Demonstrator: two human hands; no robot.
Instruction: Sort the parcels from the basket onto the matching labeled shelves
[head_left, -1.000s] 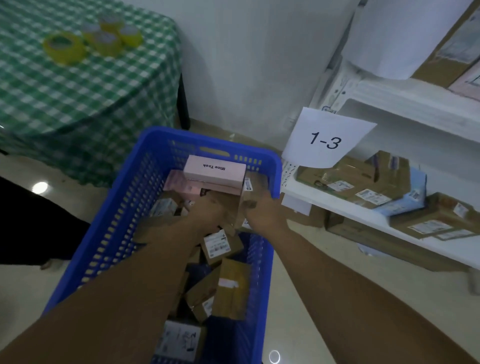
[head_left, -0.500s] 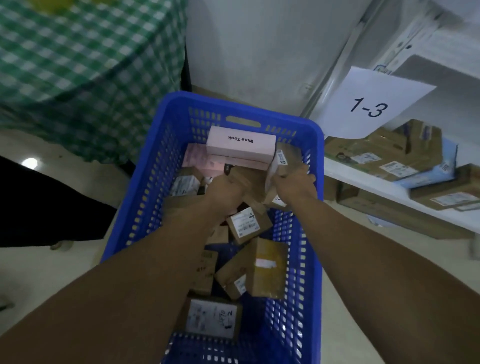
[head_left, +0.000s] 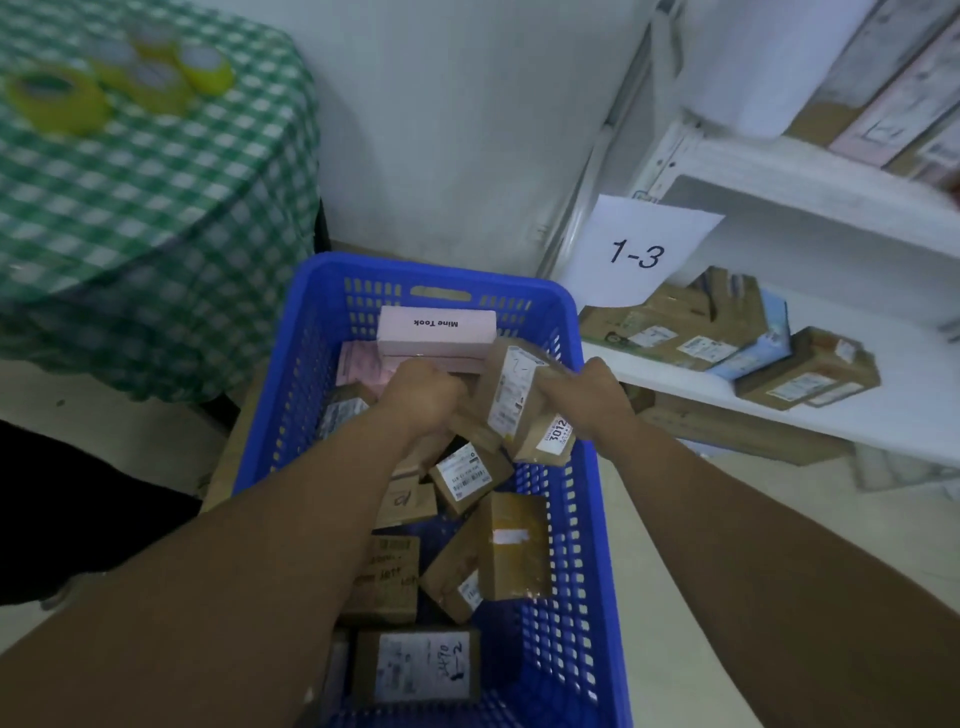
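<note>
Above the basket (head_left: 431, 270), an upright parcel (head_left: 511, 387) is held in the grip of the right hand (head_left: 597, 400) — nearer the 1-3 shelf (head_left: 909, 415) — while the left hand (head_left: 421, 397) is curled, its hold not discernible.

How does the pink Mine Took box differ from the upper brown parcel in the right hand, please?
The pink box lies flat in the basket; the brown parcel is held tilted by the right hand. The pink box bears printed words, the brown parcel a white shipping label. Both are rectangular.
</note>
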